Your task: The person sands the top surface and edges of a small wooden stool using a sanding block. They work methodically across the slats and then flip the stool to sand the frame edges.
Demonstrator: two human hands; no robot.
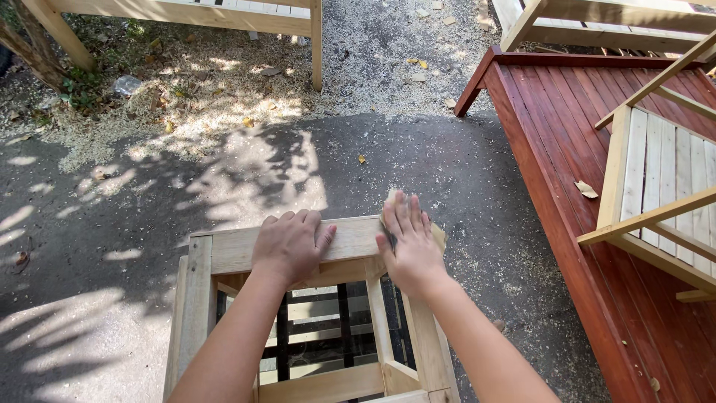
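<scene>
A bare pale-wood frame [195, 298], like an unfinished chair or stool, stands in front of me on dark pavement. My left hand [289, 242] lies flat on its far top rail [231, 246], fingers spread a little. My right hand [410, 242] presses flat on a piece of sandpaper [438, 236] at the rail's right corner; the paper's edges show past the fingers. Slats and dark gaps are visible down through the frame between my forearms.
A red-stained slatted wooden piece [574, 142] lies at right, with an unpainted wooden frame [656, 179] on it. More raw wood frames [224, 15] stand at the top. Sawdust [224, 82] and dry leaves cover the ground beyond.
</scene>
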